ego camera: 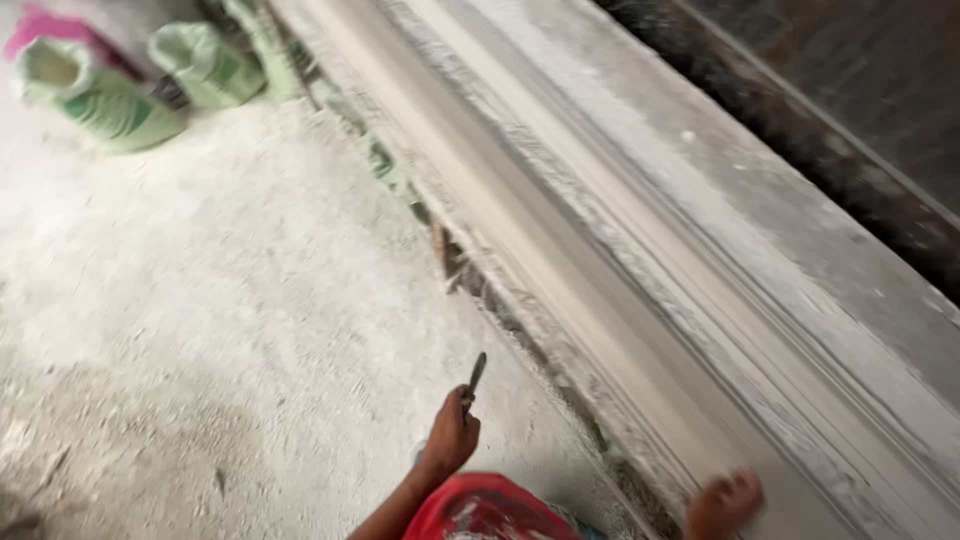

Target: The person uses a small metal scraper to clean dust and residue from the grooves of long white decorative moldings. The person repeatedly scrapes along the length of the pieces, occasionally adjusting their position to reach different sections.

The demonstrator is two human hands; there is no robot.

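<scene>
My left hand [452, 436] is closed around a small dark flat-bladed tool [475, 376] that points up and away over the dusty white floor [220, 300]. My right hand [722, 505], blurred at the bottom edge, rests on the near end of a long white plaster moulding [600, 290], and whether it holds anything is unclear. The moulding runs diagonally from the top middle to the bottom right. A red cloth [480, 510] with white smears shows between my arms.
Two green sacks [100, 95] [205, 62] and a pink item [45, 22] lie at the top left. Debris and green scraps [390, 172] fill the gap under the moulding's edge. A dark surface [850, 90] lies beyond the moulding at the top right.
</scene>
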